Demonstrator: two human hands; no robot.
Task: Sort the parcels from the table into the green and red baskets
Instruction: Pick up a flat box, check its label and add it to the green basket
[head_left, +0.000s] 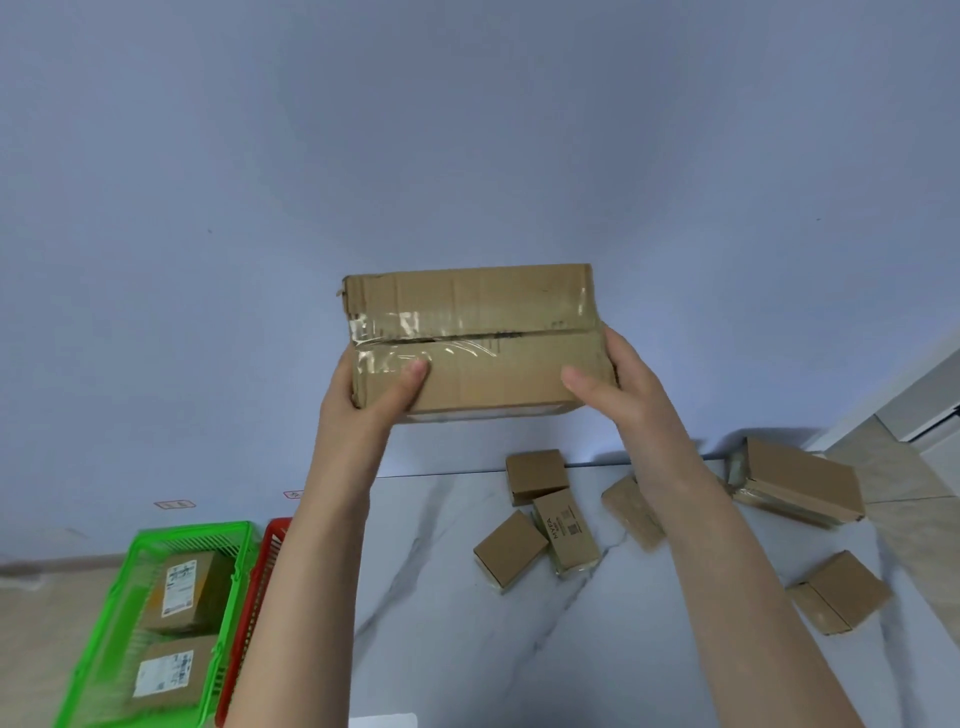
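I hold a large taped cardboard parcel (475, 340) up in front of me, well above the white marble table (447, 613). My left hand (363, 395) grips its left end with the thumb on the face, and my right hand (613, 387) grips its right end. Several smaller brown parcels lie on the table, among them one printed with lettering (566, 530) and a bigger one (800, 480) at the far right. The green basket (104, 639) at lower left holds two labelled parcels. The red basket (254, 608) stands beside it, mostly hidden behind my left forearm.
A plain blue-grey wall fills the upper view behind the table. Tiled floor shows at the right past the table edge. Both baskets sit on the floor left of the table.
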